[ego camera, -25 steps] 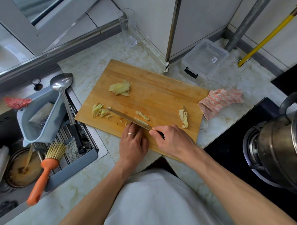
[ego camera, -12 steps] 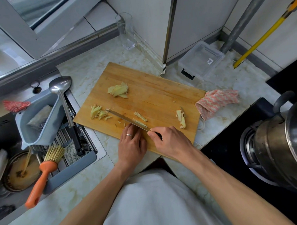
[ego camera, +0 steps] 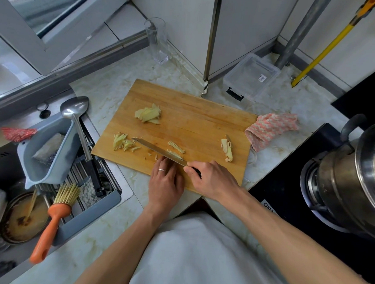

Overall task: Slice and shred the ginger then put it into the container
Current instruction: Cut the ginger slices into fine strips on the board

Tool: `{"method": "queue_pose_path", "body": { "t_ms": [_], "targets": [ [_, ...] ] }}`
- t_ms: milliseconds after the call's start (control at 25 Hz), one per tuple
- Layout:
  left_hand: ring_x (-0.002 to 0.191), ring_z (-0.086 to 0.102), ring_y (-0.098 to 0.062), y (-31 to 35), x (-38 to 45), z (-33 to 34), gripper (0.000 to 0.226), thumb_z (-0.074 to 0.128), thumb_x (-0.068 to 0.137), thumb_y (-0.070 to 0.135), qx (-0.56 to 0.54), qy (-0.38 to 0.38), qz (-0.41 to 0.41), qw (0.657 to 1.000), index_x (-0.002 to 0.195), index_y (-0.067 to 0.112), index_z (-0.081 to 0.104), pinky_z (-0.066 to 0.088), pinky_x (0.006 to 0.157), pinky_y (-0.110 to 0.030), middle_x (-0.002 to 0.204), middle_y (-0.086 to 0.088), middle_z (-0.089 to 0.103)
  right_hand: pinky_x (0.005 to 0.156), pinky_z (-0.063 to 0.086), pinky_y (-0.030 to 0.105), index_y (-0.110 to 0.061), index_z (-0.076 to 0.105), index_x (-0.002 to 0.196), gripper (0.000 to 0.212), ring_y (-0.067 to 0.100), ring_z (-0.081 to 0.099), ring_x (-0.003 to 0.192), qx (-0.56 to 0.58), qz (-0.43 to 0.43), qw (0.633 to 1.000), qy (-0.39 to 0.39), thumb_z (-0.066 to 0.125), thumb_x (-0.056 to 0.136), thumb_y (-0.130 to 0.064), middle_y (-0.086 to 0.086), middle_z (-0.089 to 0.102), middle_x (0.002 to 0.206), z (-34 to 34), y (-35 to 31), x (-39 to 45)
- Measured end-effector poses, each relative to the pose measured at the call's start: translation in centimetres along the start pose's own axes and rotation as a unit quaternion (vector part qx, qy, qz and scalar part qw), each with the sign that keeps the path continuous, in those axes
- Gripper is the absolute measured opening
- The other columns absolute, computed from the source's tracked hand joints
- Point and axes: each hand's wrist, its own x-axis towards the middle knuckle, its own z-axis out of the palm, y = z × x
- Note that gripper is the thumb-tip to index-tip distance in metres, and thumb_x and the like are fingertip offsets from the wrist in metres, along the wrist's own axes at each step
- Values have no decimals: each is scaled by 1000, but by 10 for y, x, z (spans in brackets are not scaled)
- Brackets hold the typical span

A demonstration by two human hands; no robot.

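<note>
Your right hand (ego camera: 209,178) grips the knife (ego camera: 159,151) handle, blade flat across the cutting board (ego camera: 202,119). Your left hand (ego camera: 164,181) lies with fingers straight beside the blade, by ginger shreds (ego camera: 175,150). Shredded pile (ego camera: 123,142) at the tip, ginger slices (ego camera: 148,114) behind. Clear container (ego camera: 251,78) sits behind the board's right end.

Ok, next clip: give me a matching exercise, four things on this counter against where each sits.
Things:
1. knife
2. clear container
3. pink cloth
4. drinking glass

Places:
A. off the right end of the cutting board
B. by the wall, beyond the board's far right corner
C. gripped in the right hand, blade over the board
D. in the far corner, near the window frame

Pairs: 1-C, 2-B, 3-A, 4-D
</note>
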Motion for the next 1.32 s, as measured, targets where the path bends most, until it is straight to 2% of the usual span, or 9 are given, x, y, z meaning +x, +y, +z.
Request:
{"method": "queue_pose_path", "body": {
  "t_ms": [320,440,520,840,1040,1320],
  "targets": [
    [123,54,-42,-2,-2,1,33,49,91,17,-2,2,2,1000,106,1,72,47,100,-50,117,-19,62,70,53,43,-19,67,112,41,41,64,94,-30,-1,999,-10,41,103,-49,13,72,98,-6,1,-3],
    [121,54,-42,-2,-2,1,33,48,90,17,-7,7,-2,1000,104,0,72,49,97,-50,115,-19,62,74,55,44,-19,66,117,42,41,64,97,-46,-4,999,-12,41,103,-50,14,72,103,-4,0,-1],
    [120,55,-41,-1,-3,1,32,48,90,16,-8,10,1,1000,102,0,72,50,96,-49,115,-19,62,71,54,43,-19,65,117,41,42,65,95,-57,-12,998,-2,40,104,-49,14,73,100,-1,0,-2],
    [113,54,-38,-1,-3,1,19,64,81,4,-19,25,15,999,97,0,73,53,90,-49,109,-19,63,70,53,44,-21,64,114,41,44,64,92,-83,-27,996,4,38,104,-51,15,72,97,4,1,-6],
    [117,56,-41,-2,-2,0,23,59,85,8,-20,9,6,1000,103,0,72,51,93,-49,114,-18,62,73,54,45,-20,64,119,42,43,64,97,-74,-22,997,3,39,104,-50,15,73,102,6,0,-3],
    [114,56,-39,-2,-2,0,25,55,86,11,-29,20,10,999,99,-1,72,53,90,-50,112,-19,63,75,55,45,-20,64,119,42,43,64,98,-65,-24,998,-2,40,103,-51,15,72,103,3,2,-5]
  ]
}}
